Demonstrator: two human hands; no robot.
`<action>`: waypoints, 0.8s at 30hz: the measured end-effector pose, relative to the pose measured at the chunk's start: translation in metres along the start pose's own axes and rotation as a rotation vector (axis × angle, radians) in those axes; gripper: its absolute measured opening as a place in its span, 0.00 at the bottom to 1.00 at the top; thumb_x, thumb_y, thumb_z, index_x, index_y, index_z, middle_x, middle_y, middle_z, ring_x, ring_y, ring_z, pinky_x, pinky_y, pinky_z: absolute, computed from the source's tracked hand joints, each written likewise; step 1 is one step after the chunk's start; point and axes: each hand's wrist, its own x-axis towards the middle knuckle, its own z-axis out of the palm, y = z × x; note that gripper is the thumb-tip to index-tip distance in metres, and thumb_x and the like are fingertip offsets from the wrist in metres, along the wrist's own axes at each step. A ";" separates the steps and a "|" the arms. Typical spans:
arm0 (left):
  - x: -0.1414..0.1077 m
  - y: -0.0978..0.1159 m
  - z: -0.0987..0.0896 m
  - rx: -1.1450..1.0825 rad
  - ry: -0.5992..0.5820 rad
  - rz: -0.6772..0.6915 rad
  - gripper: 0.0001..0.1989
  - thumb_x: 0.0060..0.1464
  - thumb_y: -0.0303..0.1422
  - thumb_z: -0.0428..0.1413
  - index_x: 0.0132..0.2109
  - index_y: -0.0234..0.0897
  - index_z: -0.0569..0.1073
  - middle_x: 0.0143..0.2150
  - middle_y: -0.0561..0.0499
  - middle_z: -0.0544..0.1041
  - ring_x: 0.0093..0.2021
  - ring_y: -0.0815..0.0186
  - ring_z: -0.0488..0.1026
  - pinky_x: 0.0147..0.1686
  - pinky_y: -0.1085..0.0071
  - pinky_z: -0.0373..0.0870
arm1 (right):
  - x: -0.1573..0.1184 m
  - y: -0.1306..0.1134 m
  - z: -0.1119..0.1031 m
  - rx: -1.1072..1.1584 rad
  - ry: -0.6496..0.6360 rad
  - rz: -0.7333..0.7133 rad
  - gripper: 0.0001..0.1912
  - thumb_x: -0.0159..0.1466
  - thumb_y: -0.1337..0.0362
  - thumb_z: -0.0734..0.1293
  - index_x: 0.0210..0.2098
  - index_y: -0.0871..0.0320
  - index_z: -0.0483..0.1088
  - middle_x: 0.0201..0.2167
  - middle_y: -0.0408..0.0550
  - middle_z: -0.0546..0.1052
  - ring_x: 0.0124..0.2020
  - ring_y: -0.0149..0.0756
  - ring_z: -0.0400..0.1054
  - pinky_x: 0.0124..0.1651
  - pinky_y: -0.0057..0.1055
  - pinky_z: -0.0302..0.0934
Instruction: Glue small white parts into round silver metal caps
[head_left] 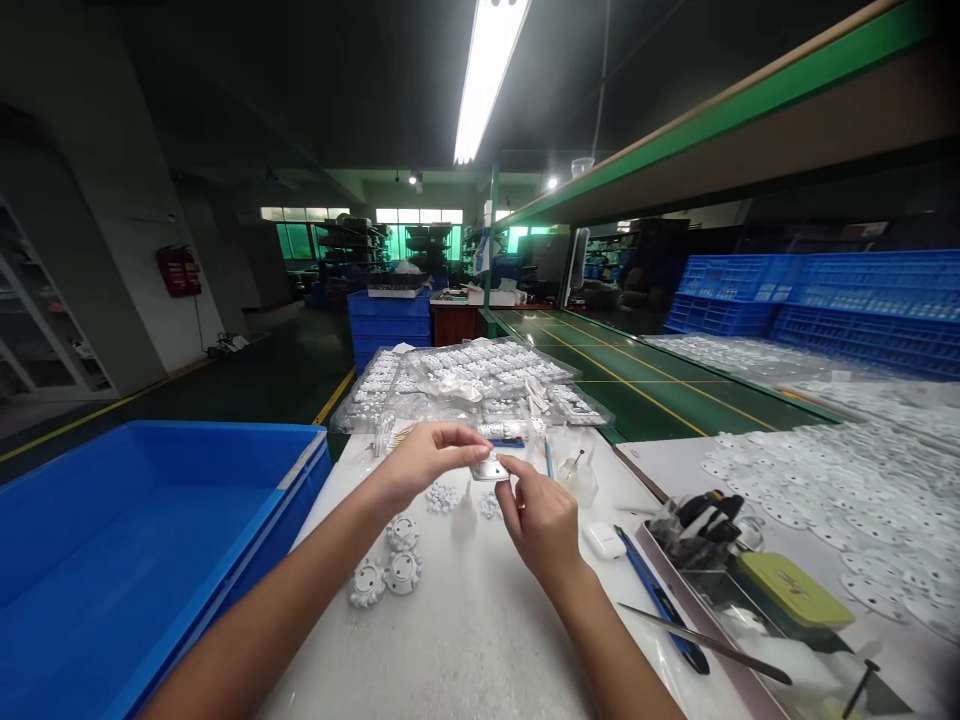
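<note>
A small white part (490,470) is held up over the white tabletop between both hands. My left hand (435,460) pinches its left and upper edge with thumb and fingers. On its right side, the fingers of my right hand (541,510) are closed against it. Below the hands lie two small piles of tiny white pieces (440,498), with a translucent bottle (464,512) standing between them. Several round white parts with scalloped edges (403,571) rest on the table beneath my left forearm.
A blue bin (225,440) stands at the left. Bagged trays of white parts (487,368) are stacked at the back. At the right are a blue cutter (660,600), a metal blade (705,642), a tool box (720,610) and spread white discs (862,490).
</note>
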 end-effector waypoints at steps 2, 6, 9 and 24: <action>-0.011 -0.003 0.007 -0.002 -0.014 0.006 0.10 0.51 0.37 0.62 0.37 0.35 0.78 0.41 0.45 0.78 0.43 0.61 0.73 0.46 0.68 0.68 | 0.002 -0.003 -0.002 -0.002 0.002 -0.035 0.11 0.64 0.73 0.62 0.46 0.61 0.66 0.29 0.48 0.78 0.26 0.35 0.71 0.27 0.30 0.56; -0.018 -0.016 0.014 -0.014 0.020 0.028 0.09 0.54 0.38 0.60 0.37 0.36 0.76 0.42 0.47 0.76 0.44 0.61 0.72 0.47 0.68 0.67 | 0.002 -0.005 -0.003 0.011 -0.005 -0.080 0.14 0.62 0.74 0.64 0.47 0.61 0.65 0.35 0.49 0.79 0.31 0.36 0.73 0.31 0.31 0.59; -0.019 -0.024 0.015 -0.018 0.036 0.055 0.09 0.55 0.38 0.58 0.36 0.36 0.73 0.41 0.48 0.75 0.44 0.62 0.72 0.46 0.69 0.67 | 0.001 -0.004 -0.003 -0.002 -0.029 -0.117 0.14 0.62 0.73 0.64 0.48 0.60 0.66 0.35 0.48 0.79 0.31 0.37 0.73 0.32 0.32 0.59; -0.031 -0.053 -0.001 0.739 0.116 0.729 0.09 0.55 0.22 0.54 0.42 0.36 0.69 0.34 0.49 0.73 0.35 0.65 0.71 0.36 0.70 0.68 | 0.011 -0.011 -0.010 0.067 -0.115 -0.179 0.11 0.66 0.72 0.61 0.47 0.61 0.68 0.34 0.48 0.79 0.30 0.35 0.74 0.32 0.30 0.62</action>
